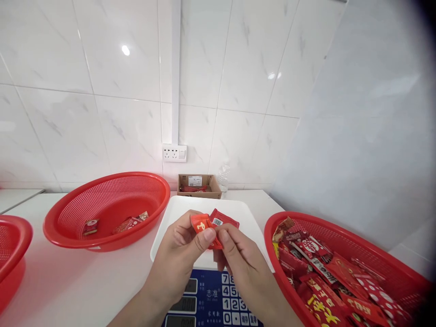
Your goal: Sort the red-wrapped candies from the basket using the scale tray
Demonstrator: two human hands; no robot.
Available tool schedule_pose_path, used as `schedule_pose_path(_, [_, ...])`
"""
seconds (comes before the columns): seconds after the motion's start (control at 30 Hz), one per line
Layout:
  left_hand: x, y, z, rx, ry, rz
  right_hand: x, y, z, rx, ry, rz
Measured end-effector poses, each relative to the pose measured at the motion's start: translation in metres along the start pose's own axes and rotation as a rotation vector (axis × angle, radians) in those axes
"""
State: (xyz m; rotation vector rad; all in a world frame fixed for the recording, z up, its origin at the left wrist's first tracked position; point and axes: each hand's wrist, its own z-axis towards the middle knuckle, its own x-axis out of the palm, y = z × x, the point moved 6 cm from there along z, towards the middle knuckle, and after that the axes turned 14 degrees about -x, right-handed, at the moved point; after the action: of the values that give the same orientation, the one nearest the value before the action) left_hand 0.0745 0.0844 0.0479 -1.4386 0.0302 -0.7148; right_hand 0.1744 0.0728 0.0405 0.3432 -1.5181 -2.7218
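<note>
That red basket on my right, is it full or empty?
Partly filled: packets lie heaped in the basket, its far inner wall showing.

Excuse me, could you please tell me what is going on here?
A person holds a small red packet between the left hand and the right hand, above the white pan of a scale. A second, barcoded packet shows just behind the hands. The right-hand red basket holds many assorted packets, while the basket left of the pan has only a few. A cardboard box sits by the wall.
</note>
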Motion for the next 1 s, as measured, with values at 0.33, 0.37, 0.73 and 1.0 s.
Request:
schedule_pose_path(0.33, [-0.007, 0.0, -0.001, 0.01, -0.136, 0.13, -0.01, 0.018, -0.004, -0.171, 0.02, -0.2])
schedule_pose_path(0.37, [-0.007, 0.001, -0.001, -0.009, -0.128, 0.122, -0.011, 0.019, -0.004, -0.174, 0.026, -0.232])
schedule_pose_path(0.73, [-0.002, 0.001, -0.002, -0.016, -0.029, 0.134, -0.013, 0.02, -0.004, -0.224, 0.012, -0.259])
schedule_pose_path(1.0, [-0.005, 0.0, -0.002, 0.014, -0.095, 0.213, -0.01, 0.021, -0.005, -0.232, 0.009, -0.275])
